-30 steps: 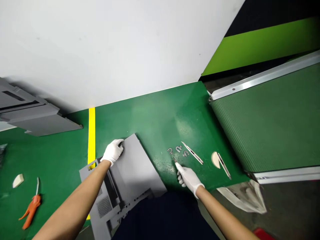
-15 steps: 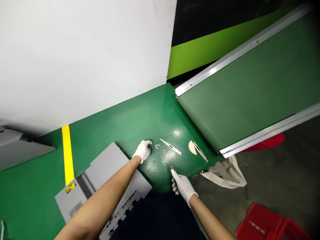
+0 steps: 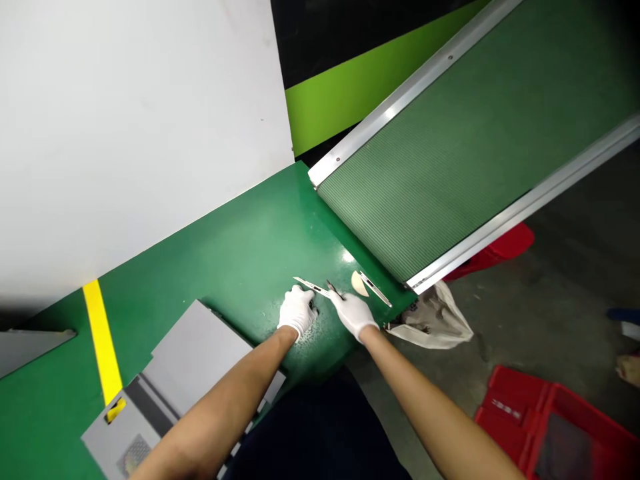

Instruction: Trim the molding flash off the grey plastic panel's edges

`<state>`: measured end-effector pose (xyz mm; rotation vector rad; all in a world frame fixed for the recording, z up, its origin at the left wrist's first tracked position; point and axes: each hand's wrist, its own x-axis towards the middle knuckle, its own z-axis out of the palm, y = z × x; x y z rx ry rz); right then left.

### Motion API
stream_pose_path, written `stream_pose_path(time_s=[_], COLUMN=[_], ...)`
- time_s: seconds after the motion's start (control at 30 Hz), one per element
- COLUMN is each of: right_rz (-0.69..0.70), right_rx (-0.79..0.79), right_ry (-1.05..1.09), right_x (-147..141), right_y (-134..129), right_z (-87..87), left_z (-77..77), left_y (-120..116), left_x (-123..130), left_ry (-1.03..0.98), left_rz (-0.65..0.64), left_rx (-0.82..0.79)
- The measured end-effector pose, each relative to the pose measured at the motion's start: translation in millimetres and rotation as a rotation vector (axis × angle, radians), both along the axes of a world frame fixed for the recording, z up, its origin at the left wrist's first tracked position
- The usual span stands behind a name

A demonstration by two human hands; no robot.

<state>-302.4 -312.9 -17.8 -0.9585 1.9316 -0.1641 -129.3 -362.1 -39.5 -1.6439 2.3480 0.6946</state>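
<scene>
My left hand [image 3: 297, 311], in a white glove, is over the green tabletop with its fingers curled down. A small dark bit shows at its fingertips, too hidden to name. My right hand [image 3: 354, 313], gloved too, is closed around a slim tool with a dark tip [image 3: 331, 287], whose kind I cannot make out. A slim white utility knife [image 3: 311, 287] lies just beyond both hands, one end reaching the right fingers. Further right are a cream rounded piece [image 3: 359, 283] and a second slim white knife [image 3: 376, 289]. The small grey U-shaped parts are out of sight.
A grey sheet-metal part [image 3: 200, 353] lies on the green table [image 3: 225, 247] by my left forearm. A green conveyor belt [image 3: 430, 160] slopes at the right. Below it hangs a pale bag [image 3: 440, 327]; a red bin [image 3: 525, 407] stands on the floor.
My left hand has moved right, over where the grey U-shaped parts lay. My right hand has moved up the table with its tool, close to the knife. The view has shifted right.
</scene>
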Motion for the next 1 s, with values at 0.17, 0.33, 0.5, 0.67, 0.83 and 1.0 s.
stream_pose_path(time_s=[0.17,0.33,0.5,0.67,0.83,1.0], right_rz=[-0.033,-0.351,-0.660,-0.737,-0.748,-0.753], right_rx=[-0.129,-0.290,0.165,0.283,0.187,-0.045], right_ry=[0.129,-0.066,-0.694,-0.884,-0.912,-0.780], right_x=[4,12,40,60,58,57], right_y=[-58,-10,49,65,56,44], right_z=[8.7,3.6,-14.8,-30.3,-40.1,-52.6], left_z=[-1.7,-5.9,-7.1,-2.6,-3.5,-3.3], left_y=[6,9,20,33,30,23], left_x=[-1,17,37,45,53,46], left_ry=[-0.009,0.212,0.473,0.577,0.531,0.398], left_rz=[-0.038,0.143,0.431,0.530,0.566,0.518], left_rx=[-0.032,0.009,0.159,0.372,0.260,0.183])
